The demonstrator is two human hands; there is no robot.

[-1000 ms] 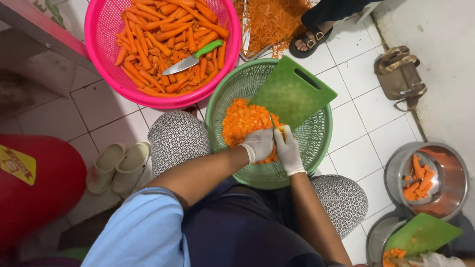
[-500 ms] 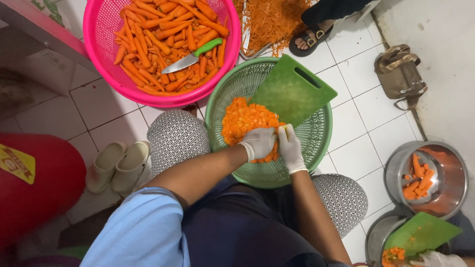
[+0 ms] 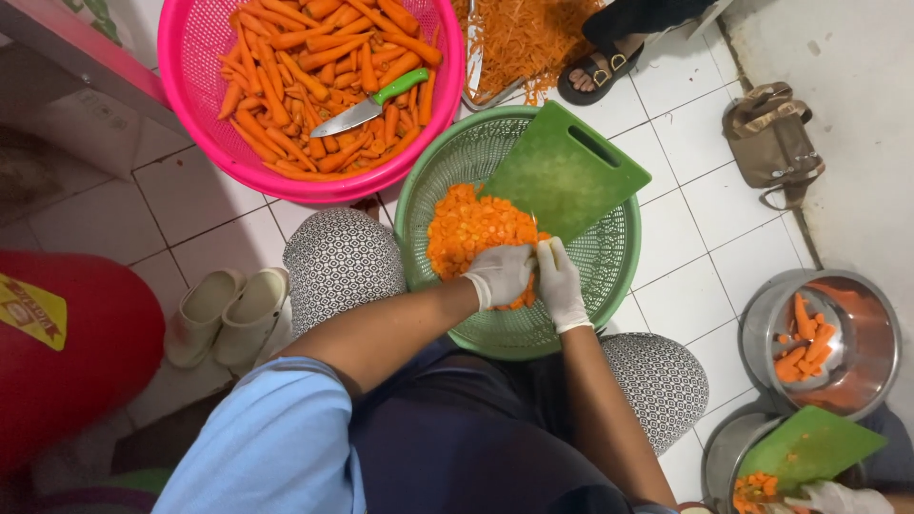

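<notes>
Step in hand, as judged: gathering sliced carrot inside the green colander (image 3: 609,286), held between the knees. Sliced carrot pile (image 3: 476,228) heaped in the colander's middle, against the lower edge of the green cutting board (image 3: 566,171), which leans tilted on the colander's far rim. Left hand (image 3: 500,274), in a white glove, curled palm-down over the near edge of the pile, fingers bent and closed around slices; whether anything is truly gripped cannot be told. Right hand (image 3: 560,284), also gloved, pressed side by side against the left, fingers extended toward the pile and nearly flat, nothing visibly held. Both forearms converging from the colander's near rim, elbows drawn in. Next move, by estimate: calls for steady, level cupping so that no slices spill through the gap between the palms. Green-handled knife (image 3: 367,108) resting idle on whole peeled carrots (image 3: 286,67) in the pink basket (image 3: 190,133), just beyond the colander.
</notes>
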